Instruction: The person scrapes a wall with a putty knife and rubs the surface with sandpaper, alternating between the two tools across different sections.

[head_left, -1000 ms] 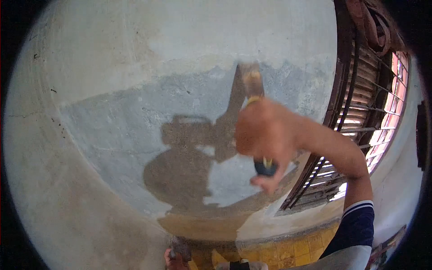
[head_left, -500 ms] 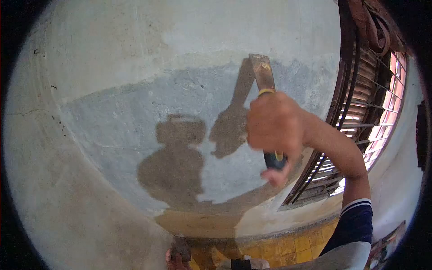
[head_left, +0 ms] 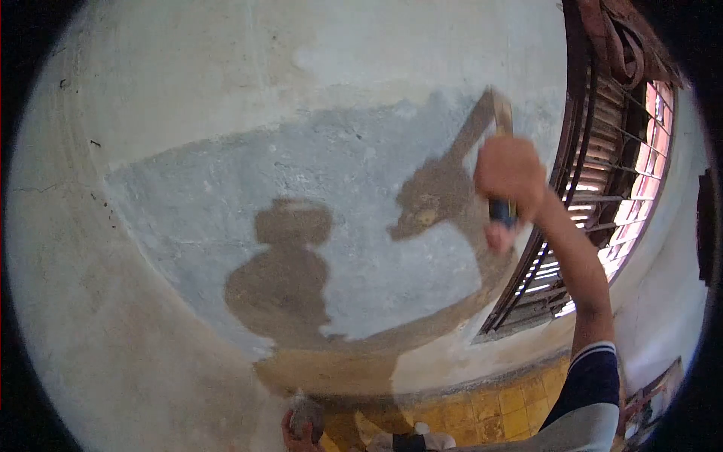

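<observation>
My right hand (head_left: 510,172) is closed around the dark handle of a putty knife (head_left: 503,113), with the blade pointing up. The blade's tip lies at or close to the wall, near the top border of a grey patch (head_left: 392,279); exact contact cannot be told. Low in the view, my left hand (head_left: 292,437) has its fingers round a rounded grey lump (head_left: 307,419), whose material I cannot make out. Shadows of my head, arm and the tool fall across the grey patch.
Right of the patch is a window (head_left: 602,181) with dark slats and metal bars. Paler, cracked plaster (head_left: 188,83) surrounds the patch. Yellow floor tiles (head_left: 497,410) show below. A dark object (head_left: 705,226) is on the far-right wall.
My right hand and the putty knife have moved right along the patch's upper border, towards the window. The lump in my left hand shows from a different side.
</observation>
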A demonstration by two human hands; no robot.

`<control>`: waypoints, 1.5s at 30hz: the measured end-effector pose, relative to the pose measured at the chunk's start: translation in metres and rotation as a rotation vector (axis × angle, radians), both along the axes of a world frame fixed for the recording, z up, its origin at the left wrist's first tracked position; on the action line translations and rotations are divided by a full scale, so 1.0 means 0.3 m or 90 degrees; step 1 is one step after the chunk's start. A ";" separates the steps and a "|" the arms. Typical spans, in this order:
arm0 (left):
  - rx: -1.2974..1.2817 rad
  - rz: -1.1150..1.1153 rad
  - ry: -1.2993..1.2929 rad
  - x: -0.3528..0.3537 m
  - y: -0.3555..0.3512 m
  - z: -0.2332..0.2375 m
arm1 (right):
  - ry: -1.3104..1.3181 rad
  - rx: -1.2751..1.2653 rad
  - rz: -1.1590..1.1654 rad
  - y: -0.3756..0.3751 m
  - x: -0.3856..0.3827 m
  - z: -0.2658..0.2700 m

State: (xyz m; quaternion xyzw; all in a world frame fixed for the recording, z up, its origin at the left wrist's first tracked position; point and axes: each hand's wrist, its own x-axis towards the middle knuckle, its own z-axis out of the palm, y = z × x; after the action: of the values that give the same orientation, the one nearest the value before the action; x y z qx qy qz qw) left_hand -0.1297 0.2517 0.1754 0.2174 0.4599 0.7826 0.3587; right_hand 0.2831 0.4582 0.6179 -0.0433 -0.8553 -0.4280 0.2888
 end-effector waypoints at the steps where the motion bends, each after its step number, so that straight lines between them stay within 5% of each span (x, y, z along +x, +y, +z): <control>1: -0.010 -0.035 0.015 -0.015 -0.001 -0.004 | -0.043 -0.046 -0.046 -0.069 -0.037 -0.050; 3: -0.035 -0.114 0.051 -0.088 -0.014 -0.037 | -0.108 -0.076 -0.064 -0.168 -0.114 -0.136; 6: 0.070 -0.005 0.623 -0.160 0.023 -0.177 | -0.144 -0.050 -0.041 -0.170 -0.156 -0.159; 12: -0.060 -0.189 -0.009 -0.017 0.032 0.208 | -0.082 -0.102 0.019 -0.077 -0.151 0.004; 13: -0.005 -0.184 0.020 -0.011 0.046 0.190 | -0.070 -0.101 0.019 -0.052 -0.148 0.016; 27: 0.312 -0.220 -0.069 -0.363 0.434 -0.921 | -0.072 -0.113 -0.042 -0.040 -0.185 0.048; 34: 0.411 -0.230 -0.147 -0.566 0.356 -1.182 | -0.089 -0.158 -0.054 -0.056 -0.169 0.010; 38: 0.152 -0.220 -0.060 -0.199 0.175 -0.436 | -0.079 -0.144 -0.066 -0.058 -0.206 0.028; 39: 0.086 -0.217 -0.037 -0.108 0.095 -0.141 | -0.078 -0.152 -0.053 -0.055 -0.206 0.032; 42: 0.212 -0.506 -0.537 -0.086 0.118 0.021 | -0.095 -0.150 -0.036 -0.047 -0.176 0.016; 45: 0.209 -0.453 -0.745 -0.131 0.155 -0.113 | -0.119 -0.127 -0.037 -0.024 -0.136 -0.025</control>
State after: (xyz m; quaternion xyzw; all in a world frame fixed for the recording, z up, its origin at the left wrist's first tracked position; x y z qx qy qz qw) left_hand -0.1689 0.2983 0.1415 -0.0504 -0.0319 0.6655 0.7440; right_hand 0.2421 0.4511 0.6104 -0.0563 -0.9151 -0.3511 0.1901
